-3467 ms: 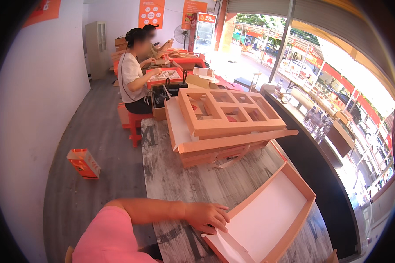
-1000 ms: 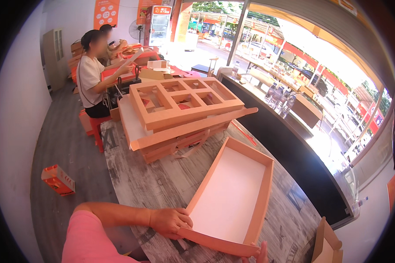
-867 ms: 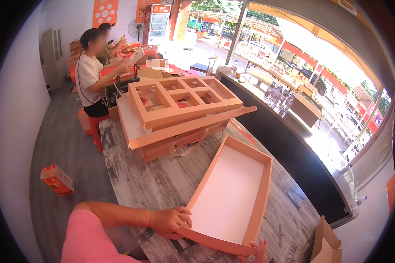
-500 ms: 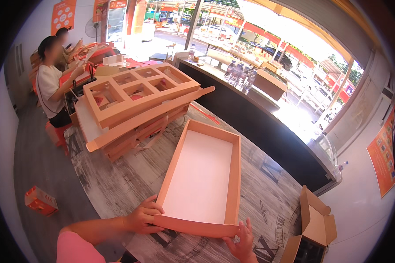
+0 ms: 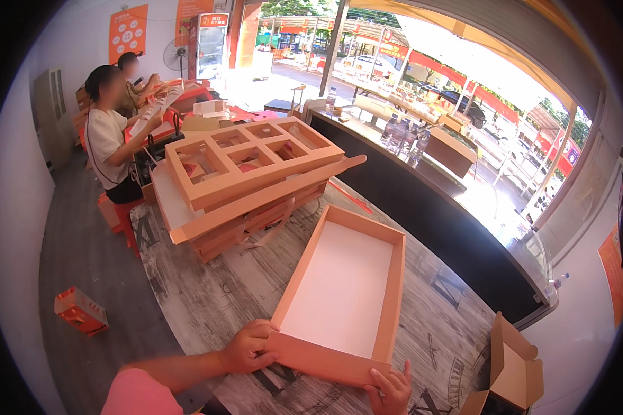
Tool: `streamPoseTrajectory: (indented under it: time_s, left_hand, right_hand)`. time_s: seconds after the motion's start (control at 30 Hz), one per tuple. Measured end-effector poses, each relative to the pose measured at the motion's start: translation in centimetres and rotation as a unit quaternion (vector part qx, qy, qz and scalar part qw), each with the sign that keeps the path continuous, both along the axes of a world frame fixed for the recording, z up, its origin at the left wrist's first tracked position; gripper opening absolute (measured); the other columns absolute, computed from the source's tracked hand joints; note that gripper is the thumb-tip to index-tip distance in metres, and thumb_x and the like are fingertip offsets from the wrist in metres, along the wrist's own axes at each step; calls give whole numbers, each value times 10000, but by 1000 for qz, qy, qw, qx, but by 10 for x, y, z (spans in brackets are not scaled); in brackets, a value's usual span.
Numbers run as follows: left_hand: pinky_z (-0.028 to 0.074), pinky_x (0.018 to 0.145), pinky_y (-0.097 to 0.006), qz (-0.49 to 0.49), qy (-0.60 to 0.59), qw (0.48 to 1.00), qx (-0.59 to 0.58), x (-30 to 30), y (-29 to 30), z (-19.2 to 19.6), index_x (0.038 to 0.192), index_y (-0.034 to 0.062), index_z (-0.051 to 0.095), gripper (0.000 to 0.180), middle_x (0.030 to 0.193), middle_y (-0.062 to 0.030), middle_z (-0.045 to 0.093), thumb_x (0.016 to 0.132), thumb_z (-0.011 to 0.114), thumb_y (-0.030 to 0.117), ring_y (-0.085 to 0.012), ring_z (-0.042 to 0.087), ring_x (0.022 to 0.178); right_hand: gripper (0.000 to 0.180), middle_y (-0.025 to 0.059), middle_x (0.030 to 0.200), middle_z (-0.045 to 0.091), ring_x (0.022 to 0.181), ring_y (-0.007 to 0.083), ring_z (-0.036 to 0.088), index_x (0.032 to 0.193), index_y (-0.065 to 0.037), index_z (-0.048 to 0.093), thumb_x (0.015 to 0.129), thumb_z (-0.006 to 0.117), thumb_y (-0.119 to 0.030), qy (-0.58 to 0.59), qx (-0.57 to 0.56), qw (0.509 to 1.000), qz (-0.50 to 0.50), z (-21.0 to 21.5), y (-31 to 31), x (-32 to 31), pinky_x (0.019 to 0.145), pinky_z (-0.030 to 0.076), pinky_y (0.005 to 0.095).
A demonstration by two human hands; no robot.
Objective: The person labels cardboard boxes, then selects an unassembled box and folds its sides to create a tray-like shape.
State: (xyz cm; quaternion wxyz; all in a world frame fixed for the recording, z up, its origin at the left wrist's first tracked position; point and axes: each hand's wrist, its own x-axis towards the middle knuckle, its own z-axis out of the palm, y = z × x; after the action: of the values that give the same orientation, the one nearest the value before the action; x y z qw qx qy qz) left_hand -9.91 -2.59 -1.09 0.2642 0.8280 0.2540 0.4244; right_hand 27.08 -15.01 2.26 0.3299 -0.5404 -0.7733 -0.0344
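A shallow orange-brown cardboard box tray (image 5: 338, 287) with a white inside lies open side up on the wood-patterned table, its near end toward me. My left hand (image 5: 250, 347) grips the near left corner, fingers curled against the side. At the near right corner my right hand (image 5: 390, 389) pinches the end wall, thumb outside and fingertips over the rim. Beyond the tray, to the left, a cardboard frame with several square openings (image 5: 256, 158) rests on a stack of similar cardboard pieces (image 5: 256, 225).
An open brown carton (image 5: 513, 363) stands at right. Several water bottles (image 5: 405, 138) and a box (image 5: 451, 151) sit on the counter (image 5: 422, 221). Two people work at the far left, one in a white top (image 5: 107, 142). A red-and-white carton (image 5: 81, 310) lies on the floor.
The view has shifted, so everything sits further right and lower. My left fingers have closed in at the tray's corner; my right fingers have bent over the end wall, which shows taller now.
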Motion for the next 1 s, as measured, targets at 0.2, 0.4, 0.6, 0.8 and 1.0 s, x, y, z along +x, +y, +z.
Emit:
streamPoseTrajectory:
  time_s: [0.2,0.4,0.6,0.8,1.0]
  left_hand:
    - [491,952,-446,81,-3,997,5,14,-10,16,779,22,655,234,1027,-117,647,768,842,162,-351,611,1153]
    - [482,955,-451,135,44,989,41,15,-12,22,751,18,647,289,1053,-111,646,723,867,203,-345,594,1164]
    - [463,970,-486,151,73,985,46,13,-10,27,695,47,591,344,1039,-100,643,716,871,247,-336,590,1162]
    - [339,1134,-610,188,61,979,-45,17,-14,27,870,79,592,371,1070,-105,631,732,865,289,-348,573,1205]
    - [274,1158,-667,180,112,977,-22,18,-14,30,1052,127,685,351,1168,-83,595,791,812,323,-329,547,1259]
  right_hand:
    - [315,125,1008,732,910,343,683,1186,-124,743,871,749,-130,-1,1,1000,-4,14,-1,-4,1079,448,541]
    - [369,146,1022,685,943,356,647,1215,-128,734,847,766,-116,-26,15,999,-20,13,-2,-6,920,496,506]
    - [390,146,1110,646,997,350,622,1215,-165,737,830,783,-118,-41,30,998,-36,18,-3,-10,851,513,477]
    - [400,106,1165,635,1053,337,615,1254,-200,701,860,751,-149,-100,-11,994,-37,21,-4,-8,889,513,480]
    - [415,87,1236,620,1126,324,605,1298,-216,667,888,731,-220,-164,-13,985,-52,9,-5,-3,1013,479,521]
